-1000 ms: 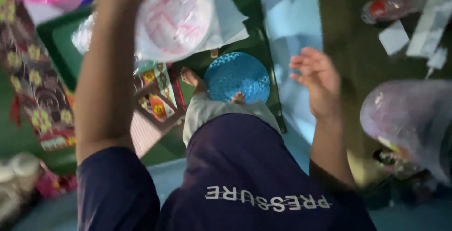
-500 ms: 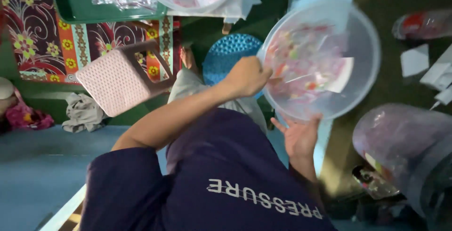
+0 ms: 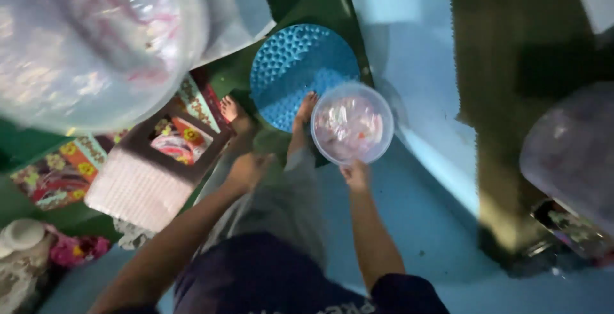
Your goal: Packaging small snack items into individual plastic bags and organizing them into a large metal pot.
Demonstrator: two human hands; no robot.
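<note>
Centre frame: our right hand (image 3: 355,174) pinches the near rim of the clear plastic bowl (image 3: 352,128), low beside the blue studded disc (image 3: 300,71). Left hand (image 3: 248,170) empty, fingers curled. Bowl looks light, thin, flexy; 2-handed rim grip seems safer.

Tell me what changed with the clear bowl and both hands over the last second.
The clear bowl went from held up near the camera to low beside the blue bumpy disc. The left hand let go of its rim; a second ago it was raised high. The right hand, bare a second ago, now holds the bowl's near edge. The pink stool stays beside the legs.
</note>
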